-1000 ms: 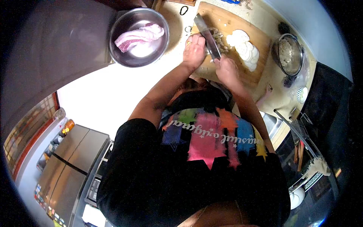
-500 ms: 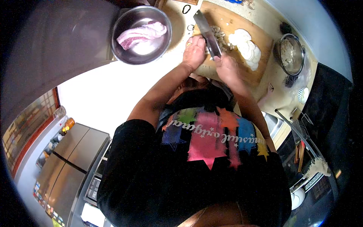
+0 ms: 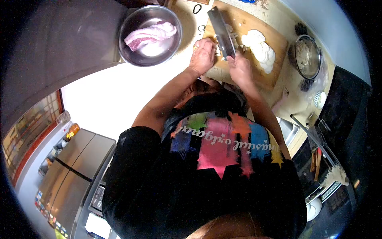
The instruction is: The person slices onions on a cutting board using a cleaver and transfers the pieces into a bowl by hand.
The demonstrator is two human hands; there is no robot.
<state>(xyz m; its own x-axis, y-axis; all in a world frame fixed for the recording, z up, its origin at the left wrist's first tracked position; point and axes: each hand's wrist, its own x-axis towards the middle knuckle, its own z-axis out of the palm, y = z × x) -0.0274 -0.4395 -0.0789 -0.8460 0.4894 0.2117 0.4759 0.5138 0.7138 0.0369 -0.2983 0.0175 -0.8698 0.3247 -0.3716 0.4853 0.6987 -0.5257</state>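
Observation:
My right hand (image 3: 240, 71) is closed around the handle of a cleaver (image 3: 221, 34), whose broad blade points away from me over the wooden cutting board (image 3: 274, 40). My left hand (image 3: 203, 55) rests at the board's left side, fingers curled and pressed together; what lies under them is mostly hidden. Small white diced pieces (image 3: 233, 39) lie beside the blade, and a few show between it and my left fingers. To the right of the cleaver, thin round white slices (image 3: 260, 51) overlap in a row on the board.
A metal bowl (image 3: 126, 53) holding a slab of raw pork (image 3: 151, 35) stands at the upper left. On the right are a steel bowl (image 3: 319, 59) with pale contents and a small ribbed cup (image 3: 319, 99). A sink edge (image 3: 292, 133) shows near my right arm.
The cleaver has lifted and shifted slightly right, opening a gap between its blade and my left fingers. My left hand has drawn back slightly to the left.

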